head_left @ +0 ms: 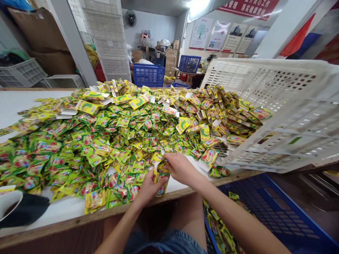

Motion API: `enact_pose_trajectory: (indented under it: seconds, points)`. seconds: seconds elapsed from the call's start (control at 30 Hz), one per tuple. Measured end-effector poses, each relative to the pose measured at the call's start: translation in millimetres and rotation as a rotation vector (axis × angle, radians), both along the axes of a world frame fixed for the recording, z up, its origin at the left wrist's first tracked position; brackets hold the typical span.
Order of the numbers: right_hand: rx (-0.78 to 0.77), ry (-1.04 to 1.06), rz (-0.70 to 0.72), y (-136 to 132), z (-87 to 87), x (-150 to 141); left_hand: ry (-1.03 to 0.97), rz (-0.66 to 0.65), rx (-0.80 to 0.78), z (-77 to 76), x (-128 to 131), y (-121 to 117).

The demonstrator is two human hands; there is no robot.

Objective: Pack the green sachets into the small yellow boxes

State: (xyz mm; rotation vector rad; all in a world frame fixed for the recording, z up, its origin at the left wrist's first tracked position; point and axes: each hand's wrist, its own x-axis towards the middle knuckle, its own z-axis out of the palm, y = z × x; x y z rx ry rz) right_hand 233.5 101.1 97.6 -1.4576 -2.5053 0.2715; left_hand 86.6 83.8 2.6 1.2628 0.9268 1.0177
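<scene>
At the table's front edge, my left hand (150, 189) grips a small yellow-green printed carton (161, 180) with its top flap up. My right hand (181, 170) is closed at the carton's open top, its fingers pinching what looks like a candy sachet (164, 165), partly hidden by the fingers. Just left of my hands, a broad heap of green sachets with red fruit prints (119, 155) covers the table. Behind and to the right lie many yellow cartons (196, 100), several with white flaps open. One open carton (209, 158) rests right of my right hand.
A white plastic crate (278, 116) lies tipped on its side at the right, with cartons spilling from it. Below the wooden table edge (76, 222) stands a blue crate (278, 208) with cartons inside. A roll of dark tape (29, 210) sits at the front left.
</scene>
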Motion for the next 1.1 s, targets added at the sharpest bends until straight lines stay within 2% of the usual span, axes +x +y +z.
enact_pose_trajectory:
  seconds: [0.13,0.27,0.37,0.47,0.63,0.8,0.97,1.1]
  points:
    - [-0.017,-0.033,0.094,-2,5.4,-4,-0.022,0.012,-0.015,-1.4,1,0]
    - [-0.027,-0.142,0.03,0,12.0,-3,-0.064,0.006,-0.056,-2.6,2,2]
    - [0.005,-0.155,0.03,0,13.8,-4,-0.029,0.016,-0.011,-2.4,2,4]
    - [0.0,-0.139,0.09,-1,12.8,-7,0.031,0.051,0.042,-2.8,1,5]
    - [-0.063,-0.061,0.123,-2,7.6,-7,0.011,0.074,0.043,-3.9,0,6]
    - [-0.092,0.104,0.133,0,0.7,2,-0.015,0.047,0.011,-1.6,0,4]
    - [-0.123,0.173,0.116,3,4.2,11,0.006,-0.007,0.002,-1.4,1,4]
    - [-0.138,0.381,0.099,5,4.9,14,0.024,-0.021,0.009,-4.1,1,5]
